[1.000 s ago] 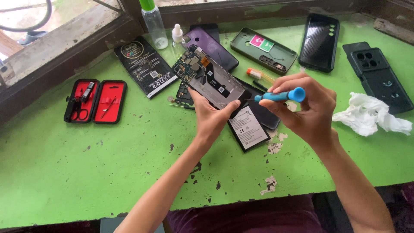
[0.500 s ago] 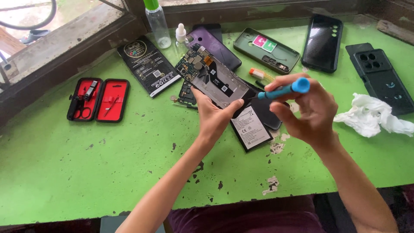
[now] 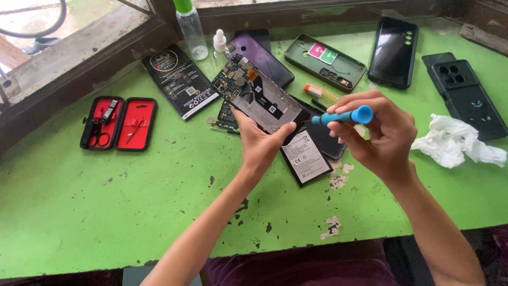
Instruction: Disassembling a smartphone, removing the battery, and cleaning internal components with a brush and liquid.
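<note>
My left hand is closed around the lower end of an opened phone, thumb on one edge and fingers on the other, so that it tilts up and away from me with its bare circuit board at the far end. My right hand is curled around a blue screwdriver; thumb and fingertips pinch the handle, the cap end points out to my right, and the tip points left towards the phone's near corner. I cannot tell whether the tip touches the phone.

Just below and between my hands, a flat battery lies on the green table, partly over a dark phone part. Beyond my right hand sit a small orange-and-white brush, a dark green phone frame and a black phone back. Further right lie a black case with camera cutouts and a crumpled white tissue, near my right wrist.

Beyond my left hand I see a purple phone back, a small white dropper bottle and a clear bottle with a green cap. Left of the phone lies a black packet, and well out to my left an open red-lined tool case holds scissors and tweezers.
</note>
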